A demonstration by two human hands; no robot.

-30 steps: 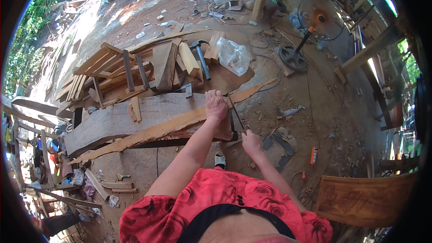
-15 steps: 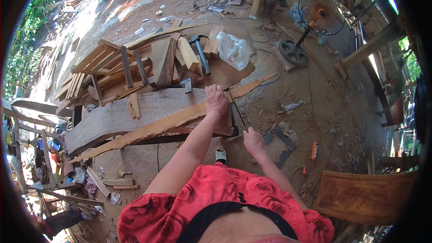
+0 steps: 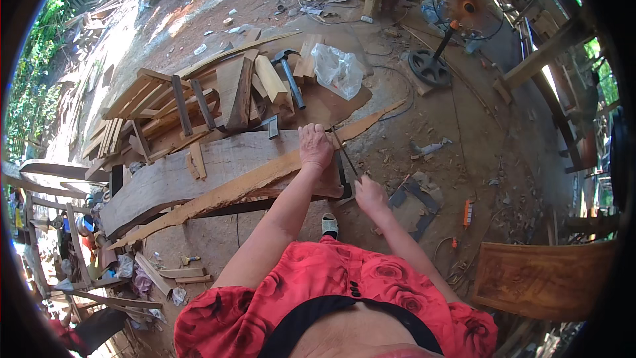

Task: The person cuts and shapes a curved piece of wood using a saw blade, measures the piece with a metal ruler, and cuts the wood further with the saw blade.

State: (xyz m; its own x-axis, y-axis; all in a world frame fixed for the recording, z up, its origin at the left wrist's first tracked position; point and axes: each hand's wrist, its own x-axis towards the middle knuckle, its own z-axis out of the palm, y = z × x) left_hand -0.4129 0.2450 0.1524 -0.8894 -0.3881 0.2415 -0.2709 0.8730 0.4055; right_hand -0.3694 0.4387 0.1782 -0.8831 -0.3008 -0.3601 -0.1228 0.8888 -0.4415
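A long, rough-edged light-brown plank (image 3: 252, 187) lies slantwise across a wide grey slab (image 3: 159, 182); its tapered far-right end juts past the slab. My left hand (image 3: 315, 147) grips the plank near the slab's right end, fingers over its far edge. Just right of it, a thin dark blade (image 3: 344, 150), like a handsaw seen edge-on, crosses the plank. Its near end is in my right hand (image 3: 371, 195), which is closed round the handle and hides it. On the slab beyond the plank are a small square (image 3: 273, 127) and short wood offcuts (image 3: 197, 160).
Behind the slab lie a hammer (image 3: 291, 81), wood blocks (image 3: 270, 79), slatted wooden frames (image 3: 142, 96) and a clear plastic bag (image 3: 336, 71). A standing fan (image 3: 430, 67) is at the far right. A carved brown board (image 3: 543, 280) lies at the near right, and an orange tool (image 3: 468, 213) on the ground.
My right hand has moved a little forward, toward the plank, with the handsaw. The left hand keeps its grip on the plank. The whole view has shifted slightly.
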